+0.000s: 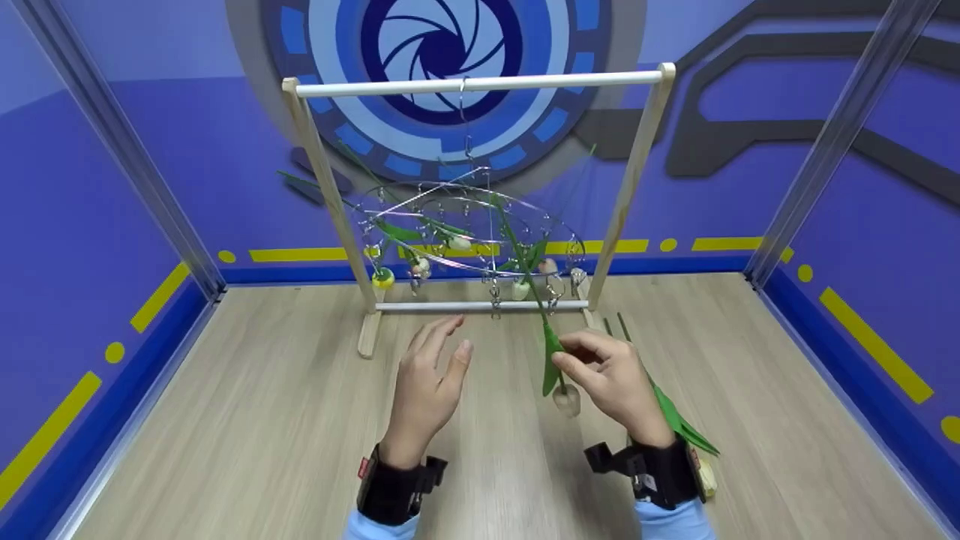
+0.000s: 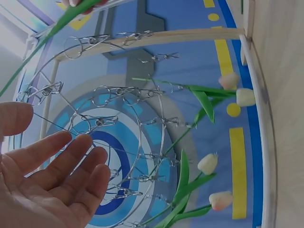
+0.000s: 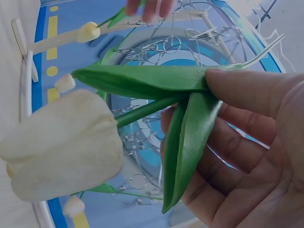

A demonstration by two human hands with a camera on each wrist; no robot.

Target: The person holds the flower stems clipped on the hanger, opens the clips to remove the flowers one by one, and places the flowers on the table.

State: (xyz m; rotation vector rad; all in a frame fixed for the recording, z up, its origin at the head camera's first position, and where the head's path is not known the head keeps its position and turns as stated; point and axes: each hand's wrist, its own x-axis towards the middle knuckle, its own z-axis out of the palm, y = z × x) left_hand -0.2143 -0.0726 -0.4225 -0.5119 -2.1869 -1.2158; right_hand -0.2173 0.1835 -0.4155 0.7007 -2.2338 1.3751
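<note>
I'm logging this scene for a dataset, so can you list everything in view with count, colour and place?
wooden rack: one, pale wood with white bars, standing at the back of the floor.
round clip hanger: one, silver wire, hanging from the rack's top bar.
hung tulips: several, exact count unclear, green stems with pale heads, on the hanger.
held tulip: one, cream head hanging down, green stem rising to the hanger.
spare tulip: at least one, green leaves, lying on the floor right of the right hand.
wrist straps: two, black.
left hand: open, empty.
right hand: pinching the held tulip's stem.
</note>
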